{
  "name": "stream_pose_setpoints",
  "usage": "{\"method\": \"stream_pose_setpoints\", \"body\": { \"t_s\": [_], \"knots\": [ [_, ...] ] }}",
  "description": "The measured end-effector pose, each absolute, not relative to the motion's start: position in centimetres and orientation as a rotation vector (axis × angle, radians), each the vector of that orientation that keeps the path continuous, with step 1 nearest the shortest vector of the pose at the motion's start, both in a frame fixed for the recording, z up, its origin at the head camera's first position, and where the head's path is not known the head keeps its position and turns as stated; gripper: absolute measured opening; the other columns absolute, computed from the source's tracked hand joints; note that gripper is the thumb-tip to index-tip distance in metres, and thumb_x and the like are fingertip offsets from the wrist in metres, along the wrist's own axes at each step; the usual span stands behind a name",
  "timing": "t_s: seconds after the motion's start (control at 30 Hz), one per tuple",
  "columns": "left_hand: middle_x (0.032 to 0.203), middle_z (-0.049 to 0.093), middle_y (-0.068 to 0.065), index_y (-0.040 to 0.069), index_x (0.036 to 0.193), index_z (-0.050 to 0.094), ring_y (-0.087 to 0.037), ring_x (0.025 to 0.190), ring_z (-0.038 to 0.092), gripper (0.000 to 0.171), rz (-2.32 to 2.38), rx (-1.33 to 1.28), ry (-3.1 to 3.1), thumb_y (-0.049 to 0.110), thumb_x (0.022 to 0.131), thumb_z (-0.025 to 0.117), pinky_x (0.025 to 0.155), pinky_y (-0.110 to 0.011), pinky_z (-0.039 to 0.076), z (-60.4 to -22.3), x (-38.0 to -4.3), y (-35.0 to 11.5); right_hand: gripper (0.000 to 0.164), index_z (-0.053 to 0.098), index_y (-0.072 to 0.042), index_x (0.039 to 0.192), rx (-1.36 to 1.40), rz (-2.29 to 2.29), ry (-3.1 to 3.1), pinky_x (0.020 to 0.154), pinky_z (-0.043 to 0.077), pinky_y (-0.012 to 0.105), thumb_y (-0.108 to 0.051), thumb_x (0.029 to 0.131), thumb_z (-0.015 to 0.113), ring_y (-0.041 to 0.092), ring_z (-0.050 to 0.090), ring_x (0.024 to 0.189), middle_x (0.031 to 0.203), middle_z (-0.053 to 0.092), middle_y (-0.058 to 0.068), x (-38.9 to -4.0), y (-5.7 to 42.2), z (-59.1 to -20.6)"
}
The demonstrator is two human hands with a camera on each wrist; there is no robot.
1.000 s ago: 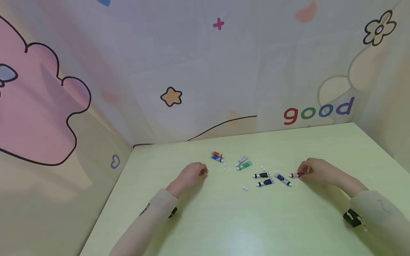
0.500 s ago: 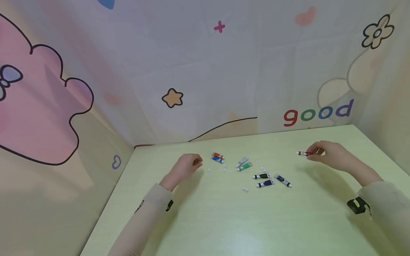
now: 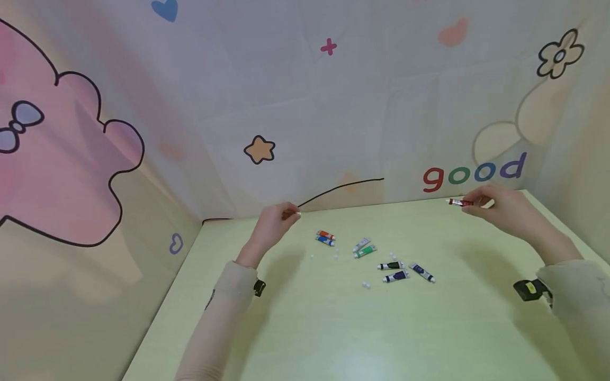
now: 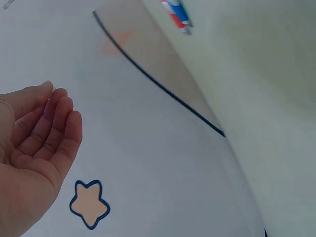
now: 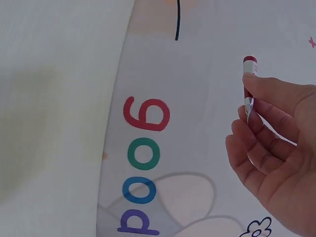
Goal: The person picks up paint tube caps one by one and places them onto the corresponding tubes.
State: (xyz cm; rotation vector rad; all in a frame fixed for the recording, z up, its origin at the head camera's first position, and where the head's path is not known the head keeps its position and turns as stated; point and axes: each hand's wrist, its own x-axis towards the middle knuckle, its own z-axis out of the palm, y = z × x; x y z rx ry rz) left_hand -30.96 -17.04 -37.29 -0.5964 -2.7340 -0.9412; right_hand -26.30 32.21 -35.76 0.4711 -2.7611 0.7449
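In the head view my right hand [image 3: 500, 209] holds a small red paint tube [image 3: 459, 202] above the table, near its back right. Thumb and fingers pinch the tube [image 5: 248, 84] around its middle, as the right wrist view shows. My left hand [image 3: 275, 225], raised at the back left, pinches a tiny white piece [image 3: 298, 213] that looks like a tube cap; the fingers mostly hide it. On the table lie an orange tube [image 3: 326, 235], a blue tube [image 3: 325, 241], a silver-grey tube [image 3: 361, 244] and a green tube [image 3: 365, 252].
A dark green tube [image 3: 390, 265], a purple tube [image 3: 396, 276] and a dark blue tube [image 3: 422, 272] lie right of centre. Several small white caps [image 3: 366, 284] are scattered among the tubes. A printed cloth [image 3: 310, 116] hangs behind the table [image 3: 333, 328].
My right hand has lifted the red tube off the table and carried it up and back. My left hand has risen from the table with the small white cap.
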Motion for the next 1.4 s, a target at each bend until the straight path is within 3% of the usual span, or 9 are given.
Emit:
{"method": "stream_pose_setpoints", "body": {
  "t_s": [0.13,0.4,0.67,0.97,1.1,1.4],
  "knots": [
    [0.103,0.072,-0.009,0.001,0.115,0.070,-0.023,0.091,0.067,0.021,-1.051,-0.603,-2.630,0.016,0.100,0.065,0.084,-0.037,0.056,-35.8,-30.7,-16.6,0.023,0.071,-0.002,0.109,0.487,0.778,-2.722,0.067,0.048,0.024,-0.019,0.094,0.074,0.026,0.058,0.090,0.098,0.068,0.007,-25.6,31.0,-35.0],
    [0.104,0.072,-0.006,0.005,0.114,0.071,-0.020,0.091,0.066,0.022,-1.189,-0.605,-2.484,0.021,0.099,0.067,0.082,-0.036,0.056,-33.9,-29.8,-15.9,0.023,0.071,-0.004,0.112,0.534,0.756,-2.634,0.073,0.048,0.026,-0.018,0.094,0.074,0.024,0.057,0.093,0.099,0.066,0.006,-24.5,28.2,-33.3],
    [0.103,0.073,-0.006,0.005,0.113,0.072,-0.020,0.090,0.067,0.021,-1.259,-0.633,-2.374,0.020,0.098,0.069,0.080,-0.035,0.056,-32.5,-29.1,-14.8,0.020,0.072,-0.009,0.108,0.580,0.939,-2.497,0.077,0.043,0.013,-0.022,0.093,0.075,0.019,0.057,0.093,0.100,0.066,0.004,-24.4,25.2,-31.4],
    [0.102,0.073,-0.004,0.006,0.111,0.073,-0.018,0.090,0.067,0.020,-1.313,-0.656,-2.373,0.020,0.097,0.070,0.082,-0.033,0.056,-32.5,-27.2,-13.8,0.013,0.073,-0.014,0.107,0.705,0.980,-2.447,0.078,0.047,0.022,-0.017,0.094,0.073,0.013,0.058,0.091,0.097,0.064,-0.006,-24.0,22.5,-31.4],
    [0.102,0.073,-0.004,0.006,0.110,0.074,-0.018,0.089,0.067,0.019,-1.350,-0.669,-2.358,0.018,0.096,0.071,0.084,-0.033,0.056,-32.5,-26.4,-13.4,0.014,0.073,-0.013,0.108,0.752,0.968,-2.425,0.076,0.048,0.026,-0.018,0.095,0.073,0.014,0.058,0.089,0.098,0.064,-0.005,-23.8,21.7,-31.8],
    [0.098,0.074,-0.003,0.006,0.108,0.075,-0.015,0.087,0.067,0.016,-1.366,-0.757,-2.308,0.016,0.095,0.072,0.083,-0.031,0.055,-32.2,-25.1,-12.2,0.015,0.073,-0.015,0.106,0.820,0.961,-2.349,0.073,0.047,0.024,-0.015,0.091,0.076,0.008,0.056,0.086,0.095,0.065,-0.008,-23.6,19.8,-32.5]
  ]
}}
